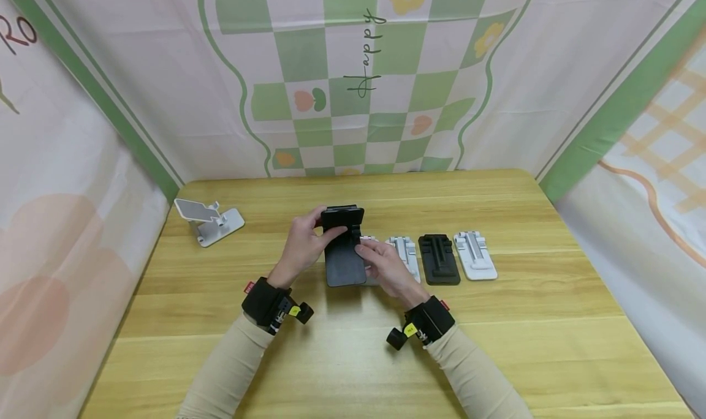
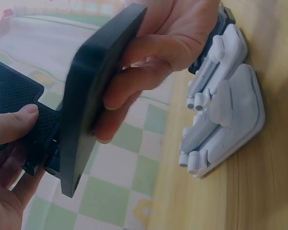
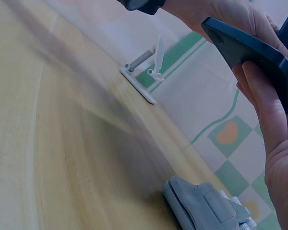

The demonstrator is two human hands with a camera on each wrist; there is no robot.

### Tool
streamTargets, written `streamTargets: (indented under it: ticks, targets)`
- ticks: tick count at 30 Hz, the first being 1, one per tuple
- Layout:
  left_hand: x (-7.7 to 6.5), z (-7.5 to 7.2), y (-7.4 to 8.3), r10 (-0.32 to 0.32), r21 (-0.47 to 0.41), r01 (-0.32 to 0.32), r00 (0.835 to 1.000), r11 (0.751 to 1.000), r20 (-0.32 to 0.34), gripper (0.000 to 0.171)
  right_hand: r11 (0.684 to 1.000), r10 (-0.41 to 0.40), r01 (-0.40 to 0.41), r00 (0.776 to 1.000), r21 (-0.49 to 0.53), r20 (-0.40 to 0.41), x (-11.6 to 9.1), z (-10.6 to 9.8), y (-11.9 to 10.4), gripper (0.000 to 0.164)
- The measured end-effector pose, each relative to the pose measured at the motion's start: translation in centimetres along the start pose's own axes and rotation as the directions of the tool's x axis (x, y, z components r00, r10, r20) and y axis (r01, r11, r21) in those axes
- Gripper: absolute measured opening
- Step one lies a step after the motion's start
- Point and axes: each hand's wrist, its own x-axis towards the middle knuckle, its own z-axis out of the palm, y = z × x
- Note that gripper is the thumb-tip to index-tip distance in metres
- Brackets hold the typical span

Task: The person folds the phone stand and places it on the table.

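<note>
A black folding phone stand (image 1: pixel 345 263) is held up over the table between both hands, its plate partly raised from the base. My left hand (image 1: pixel 303 240) pinches the upper plate, with the thumb on its front; in the left wrist view the textured plate (image 2: pixel 12 88) shows under that thumb. My right hand (image 1: pixel 388 269) grips the right edge of the base, thumb in front. The right wrist view shows its fingers (image 3: pixel 264 91) along the back of the base (image 3: pixel 252 45). Behind the right hand, a folded white stand (image 1: pixel 368 239) is mostly hidden.
To the right lie more folded stands in a row: a white one (image 1: pixel 407 253), a black one (image 1: pixel 439 263) and another white one (image 1: pixel 475 256). An unfolded white stand (image 1: pixel 223 224) stands at the far left of the wooden table (image 1: pixel 342 358). Printed cloth (image 1: pixel 353 125) hangs behind.
</note>
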Motion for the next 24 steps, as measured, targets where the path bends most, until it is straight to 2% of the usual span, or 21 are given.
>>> streamTargets:
  ticks: [8, 12, 15, 18, 21, 24]
  targets:
    - [0.0, 0.0, 0.0, 0.086, 0.070, -0.087, 0.996, 0.994, 0.014, 0.035, 1.000, -0.001, 0.001, 1.000, -0.016, 0.015, 0.1, -0.1, 0.0, 0.041]
    - [0.0, 0.0, 0.6, 0.109, 0.086, -0.110, 0.994, 0.990, 0.018, 0.044, 0.999, -0.012, 0.013, 1.000, -0.033, 0.028, 0.1, -0.3, -0.1, 0.045]
    - [0.1, 0.0, 1.2, 0.115, 0.101, -0.114, 0.993, 0.988, -0.001, 0.055, 0.999, -0.013, 0.013, 1.000, -0.044, 0.018, 0.1, -0.4, 0.0, 0.047]
    - [0.2, -0.2, 2.0, 0.158, 0.151, -0.150, 0.987, 0.977, -0.042, 0.060, 0.999, -0.006, 0.005, 1.000, -0.050, -0.018, 0.0, -0.6, 0.1, 0.046]
    - [0.5, -0.4, 2.8, 0.260, 0.266, -0.236, 0.964, 0.935, -0.057, 0.054, 0.998, -0.005, 0.001, 0.998, -0.063, -0.059, -0.1, -0.8, 0.2, 0.047]
    - [0.8, -0.6, 3.6, 0.363, 0.408, -0.324, 0.932, 0.853, -0.018, 0.041, 0.996, -0.009, 0.002, 0.997, -0.086, -0.082, -0.1, -0.9, 0.4, 0.047]
